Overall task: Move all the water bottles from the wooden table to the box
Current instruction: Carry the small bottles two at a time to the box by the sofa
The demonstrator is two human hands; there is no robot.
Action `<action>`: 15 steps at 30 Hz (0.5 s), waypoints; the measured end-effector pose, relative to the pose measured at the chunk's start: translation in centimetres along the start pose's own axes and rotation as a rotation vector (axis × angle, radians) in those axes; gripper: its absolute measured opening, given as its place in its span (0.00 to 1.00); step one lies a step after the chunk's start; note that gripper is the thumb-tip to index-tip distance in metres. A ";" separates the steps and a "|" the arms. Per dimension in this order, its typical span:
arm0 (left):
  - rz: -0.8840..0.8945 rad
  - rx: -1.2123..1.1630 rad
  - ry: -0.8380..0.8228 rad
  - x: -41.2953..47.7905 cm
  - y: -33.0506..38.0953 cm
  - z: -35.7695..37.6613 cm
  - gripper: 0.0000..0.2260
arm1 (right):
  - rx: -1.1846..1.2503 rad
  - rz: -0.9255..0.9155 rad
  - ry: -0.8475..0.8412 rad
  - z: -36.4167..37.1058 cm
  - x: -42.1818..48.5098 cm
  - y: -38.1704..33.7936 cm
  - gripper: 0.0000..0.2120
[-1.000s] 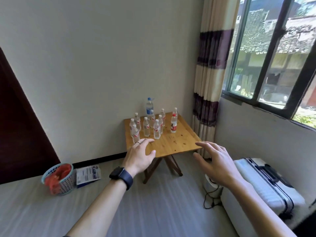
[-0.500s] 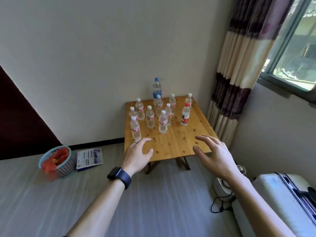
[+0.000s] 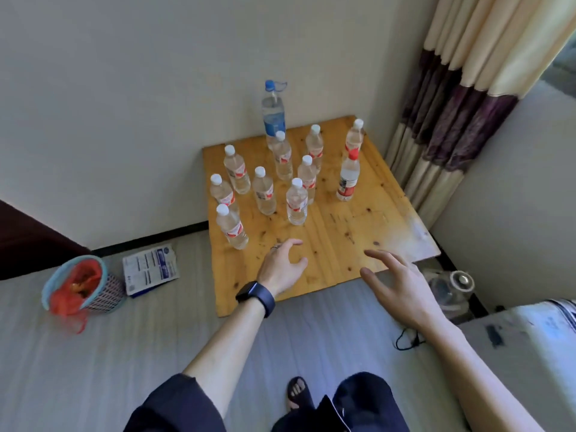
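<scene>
— Where are the water bottles [image 3: 263, 190] placed?

— Eleven are shown upright on the wooden bench [image 3: 343, 232], gathered on its far and left parts. Nine small white-capped ones are grouped together. A tall blue-capped bottle [image 3: 273, 113] is set at the back, close to the wall. A red-capped bottle [image 3: 348, 176] is stood to the right, a little apart from the group.

— How are the hands held?

— The left hand [image 3: 282, 265] is held over the near part of the bench, with the fingers loosely curved and the thumb apart. Nothing is gripped by it. It is placed near the nearest left bottle [image 3: 232, 227], and no contact with that bottle is seen. A dark wristwatch [image 3: 255, 296] is worn on its wrist. The right hand [image 3: 396, 282] is stretched out over the near right edge of the bench. Its fingers are spread and relaxed, and nothing is held by it either.

— What else is marked?

— On the floor [image 3: 93, 369] to the left, a blue-rimmed waste basket [image 3: 106, 294] lined with a red bag is shown tilted. A printed packet [image 3: 151, 269] is laid just beside it. A striped curtain [image 3: 461, 98] is hung to the right of the bench. A clear jug [image 3: 448, 288], blurred, is made out on the floor below the bench's near right corner.
</scene>
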State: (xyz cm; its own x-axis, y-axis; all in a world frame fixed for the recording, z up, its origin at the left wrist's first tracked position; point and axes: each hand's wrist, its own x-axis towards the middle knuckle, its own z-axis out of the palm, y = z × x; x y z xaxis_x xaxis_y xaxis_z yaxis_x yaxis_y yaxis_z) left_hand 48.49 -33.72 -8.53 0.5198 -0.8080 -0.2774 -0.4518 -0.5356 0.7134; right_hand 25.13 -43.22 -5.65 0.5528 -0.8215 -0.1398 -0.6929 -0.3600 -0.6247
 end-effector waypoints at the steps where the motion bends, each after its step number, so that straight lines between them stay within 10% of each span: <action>1: -0.012 -0.003 -0.016 1.7 0.0 0.2 0.18 | 0.006 0.015 -0.015 0.3 1.3 0.4 0.20; 15: -0.339 -0.172 0.238 22.4 1.4 3.9 0.39 | 0.084 0.117 -0.164 1.2 28.0 6.0 0.22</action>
State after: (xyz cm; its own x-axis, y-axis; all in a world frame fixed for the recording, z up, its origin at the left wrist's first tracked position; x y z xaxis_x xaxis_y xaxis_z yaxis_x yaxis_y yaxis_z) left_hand 56.69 -53.56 -16.30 0.7790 -0.5045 -0.3724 -0.1108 -0.6953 0.7101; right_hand 37.03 -67.85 -14.23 0.5434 -0.7703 -0.3336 -0.7197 -0.2229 -0.6576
